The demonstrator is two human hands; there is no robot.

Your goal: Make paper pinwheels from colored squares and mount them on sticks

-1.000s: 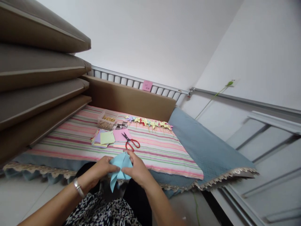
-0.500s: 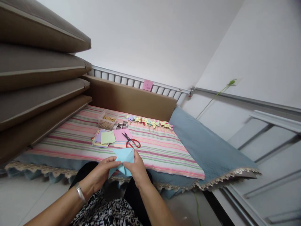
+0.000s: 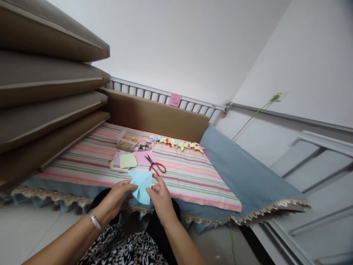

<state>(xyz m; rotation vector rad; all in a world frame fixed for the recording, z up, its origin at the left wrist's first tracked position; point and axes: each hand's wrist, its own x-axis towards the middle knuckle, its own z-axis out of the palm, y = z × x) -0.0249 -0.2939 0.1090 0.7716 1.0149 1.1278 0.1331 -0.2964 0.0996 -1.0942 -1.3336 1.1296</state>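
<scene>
A light blue sheet of paper (image 3: 142, 186), creased and with slits in it, is held up over the near edge of the bed. My left hand (image 3: 121, 193) pinches its left side between thumb and fingers. On the right edge, my right hand (image 3: 160, 197) has its thumb and index finger at the paper, the other fingers curled. Just beyond lie red-handled scissors (image 3: 156, 165), blades partly open, overlapping a pink sheet (image 3: 142, 157). Left of them is a loose pile of coloured paper squares (image 3: 128, 161).
A clear plastic box (image 3: 128, 141) of small wooden sticks stands behind the paper, with small metallic items (image 3: 144, 147) beside it. A row of paper pinwheels (image 3: 179, 143) stretches rightward on the striped cloth (image 3: 193, 176). Stacked cushions (image 3: 52, 81) rise at the left.
The blue paper has turned and shifted slightly left in my hands. My right fingers have moved from across its front to its right edge. The view has shifted a little.
</scene>
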